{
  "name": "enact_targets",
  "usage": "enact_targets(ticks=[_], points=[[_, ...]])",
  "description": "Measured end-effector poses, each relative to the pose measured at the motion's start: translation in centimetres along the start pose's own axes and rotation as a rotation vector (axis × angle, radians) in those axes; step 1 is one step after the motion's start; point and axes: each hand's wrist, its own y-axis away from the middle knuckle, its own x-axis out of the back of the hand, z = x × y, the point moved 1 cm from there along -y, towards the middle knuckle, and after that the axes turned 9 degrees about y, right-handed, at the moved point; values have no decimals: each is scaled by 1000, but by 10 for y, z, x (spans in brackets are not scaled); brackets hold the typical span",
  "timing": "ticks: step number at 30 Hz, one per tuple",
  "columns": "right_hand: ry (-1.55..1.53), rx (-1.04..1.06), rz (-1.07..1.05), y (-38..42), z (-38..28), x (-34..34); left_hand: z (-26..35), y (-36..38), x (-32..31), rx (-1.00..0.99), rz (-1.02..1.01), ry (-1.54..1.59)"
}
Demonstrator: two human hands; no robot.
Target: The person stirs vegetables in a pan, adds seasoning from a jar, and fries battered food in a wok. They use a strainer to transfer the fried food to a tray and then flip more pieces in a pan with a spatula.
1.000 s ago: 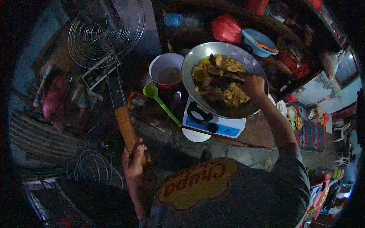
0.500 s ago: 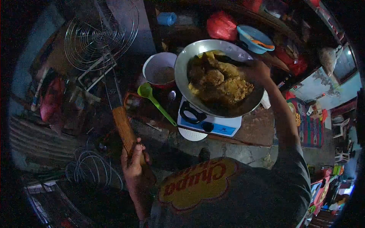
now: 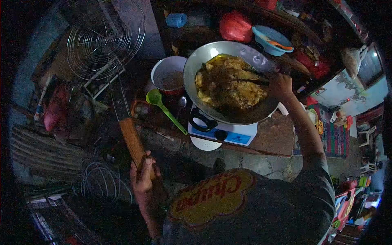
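My left hand is closed around the wooden handle of a round wire strainer, which is held up at the upper left. My right hand is at the right rim of a large metal wok, closed on a dark utensil that looks like tongs. The utensil's far end touches browned pieces of food lying in oil. Under the wok is a white and blue stove. Dim light hides the exact grip of the right fingers.
Left of the wok are a white pot and a green ladle. Behind it stand a red plastic bag, a light blue basin and a blue cup. A white perforated disc sits below the stove's edge.
The utensil in my right hand has shifted lower in the wok and the food pieces have moved and turned. My left hand still holds the strainer in nearly the same place.
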Motion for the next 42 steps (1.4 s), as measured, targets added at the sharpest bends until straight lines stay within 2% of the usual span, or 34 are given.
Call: enact_targets(ticks=[3, 5, 6, 7, 9, 10, 12, 13, 15, 16, 17, 18, 20, 21, 23, 25, 27, 28, 30, 32, 34, 36, 37, 39, 41, 42], points=[[74, -5, 17, 12, 12, -8, -7, -6, 8, -41, -16, 22], [81, -14, -123, 8, 24, -15, -7, -6, 7, -38, -58, 28], [80, -16, -125, 4, 30, -28, -9, -7, 10, -37, -60, 26], [-423, -96, 22, -2, 35, -52, -13, -9, 15, -35, -113, 60], [-922, -179, 177, -16, 34, -88, -15, -10, 13, -31, -171, 94], [-948, -103, 206, -24, 29, -100, -15, -9, 8, -71, -141, 75], [266, 3, 138, -14, -6, -29, -12, -5, 1, -113, -108, 57], [264, 5, 141, -16, -3, -19, -8, -2, -2, -57, -108, 21], [244, -35, -128, -23, 1, -13, -4, 1, -2, -4, -99, -14], [-7, -136, -157, -26, 8, -11, -3, 2, 0, 7, -82, -66], [-7, -130, -157, -27, 9, -9, -3, 2, 0, 19, -67, -115], [44, -75, -44, -28, 10, -5, -5, 1, 2, 21, -64, -114], [67, 50, 194, -35, 12, -13, -8, -3, 7, -116, -115, -298], [67, 52, 195, -49, 11, -21, -8, -3, 5, -117, -113, -297], [129, 60, 3, -75, 2, -25, -8, -2, -3, -103, -31, -245], [88, 125, 2, -83, 4, -29, -5, 7, -16, -85, 7, -214], [189, 279, -61, -85, 9, -20, 3, 12, -24, -60, 50, -181], [228, 296, -102, -69, 3, 13, 5, 12, -27, -9, 72, -188], [189, 266, -85, -56, 5, 27, 5, 11, -26, 44, 95, -191], [152, 230, -63, -57, 5, 27, 1, 5, -20, -11, 48, -258], [218, 217, -53, -66, 3, 10, -3, 3, -22, 3, 70, -233], [227, 216, 17, -84, 6, -41, -6, 5, -23, 22, 88, -215], [236, 220, 89, -83, 3, -38, -6, 7, -24, 36, 62, -165], [219, 150, 45, -75, 9, -33, -6, 9, -29, 48, 38, -116], [54, 143, 9, -58, 23, -9, -2, 12, -37, -86, 54, -201], [58, 135, 17, -48, 28, -3, -1, 13, -40, -83, 52, -204]])
